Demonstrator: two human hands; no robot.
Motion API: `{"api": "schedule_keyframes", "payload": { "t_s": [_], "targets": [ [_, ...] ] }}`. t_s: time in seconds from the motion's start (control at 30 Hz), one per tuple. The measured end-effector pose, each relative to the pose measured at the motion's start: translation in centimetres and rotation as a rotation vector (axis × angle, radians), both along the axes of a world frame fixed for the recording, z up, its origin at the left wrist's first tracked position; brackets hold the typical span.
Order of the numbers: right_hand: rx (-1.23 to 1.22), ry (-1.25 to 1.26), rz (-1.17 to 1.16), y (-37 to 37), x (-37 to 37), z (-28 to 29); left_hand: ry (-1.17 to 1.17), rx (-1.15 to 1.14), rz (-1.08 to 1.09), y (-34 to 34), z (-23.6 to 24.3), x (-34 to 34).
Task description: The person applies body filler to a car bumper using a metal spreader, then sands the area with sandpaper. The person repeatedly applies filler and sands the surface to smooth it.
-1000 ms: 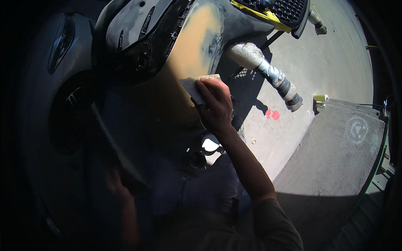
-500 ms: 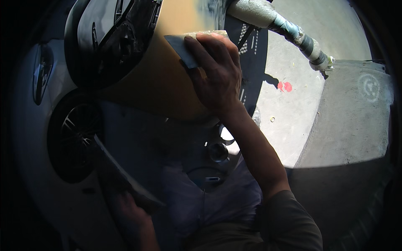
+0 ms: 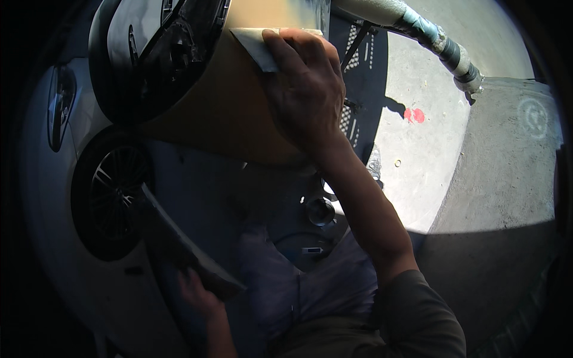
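Note:
In the head view, a tan, smooth, curved body panel (image 3: 197, 128) stands in front of me at the top, partly in shadow. My right hand (image 3: 307, 89) grips a thin, pale, flat scraper (image 3: 255, 46) and holds it against the panel's sunlit upper part. Its fingers lie across the scraper, hiding much of it. At the lower left, my left hand (image 3: 202, 293) holds a long flat board (image 3: 191, 250), which slants up and left in shade. That hand's grip is partly hidden by the board and the dimness.
A white car (image 3: 45, 197) with a dark wheel (image 3: 113, 194) stands left. Beside the panel is a black housing (image 3: 179, 65). A wrapped pole (image 3: 444, 48) crosses the upper right over concrete with a red spot (image 3: 413, 116). A round can (image 3: 320, 212) sits below the panel.
My right hand and the scraper have moved slightly up along the panel. My left hand and the board have shifted a little right, and the whole view has tilted slightly.

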State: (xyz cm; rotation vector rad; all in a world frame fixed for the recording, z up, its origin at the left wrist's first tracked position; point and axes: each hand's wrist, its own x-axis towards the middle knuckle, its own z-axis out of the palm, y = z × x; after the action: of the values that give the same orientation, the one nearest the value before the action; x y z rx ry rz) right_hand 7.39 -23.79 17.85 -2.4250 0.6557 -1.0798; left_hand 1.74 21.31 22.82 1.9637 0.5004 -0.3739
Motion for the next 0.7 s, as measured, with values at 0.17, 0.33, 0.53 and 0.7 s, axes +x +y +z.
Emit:
{"api": "schedule_keyframes", "payload": {
  "t_s": [0.17,0.33,0.53,0.7],
  "targets": [
    [0.028,0.036,-0.017,5.9,-2.7,-1.1,0.027,0.069,-0.112,0.3,-1.3,0.8],
    [0.055,0.005,-0.009,2.8,-3.8,0.4,-0.027,0.053,-0.180,0.4,-1.8,1.9],
    [-0.037,-0.019,-0.029,-0.8,0.0,-0.3,-0.029,0.107,-0.246,-0.4,-2.2,1.6],
    [0.023,0.024,-0.044,3.8,-3.9,-0.1,-0.078,0.240,-0.376,-0.4,-2.6,1.5]
  ]
}}
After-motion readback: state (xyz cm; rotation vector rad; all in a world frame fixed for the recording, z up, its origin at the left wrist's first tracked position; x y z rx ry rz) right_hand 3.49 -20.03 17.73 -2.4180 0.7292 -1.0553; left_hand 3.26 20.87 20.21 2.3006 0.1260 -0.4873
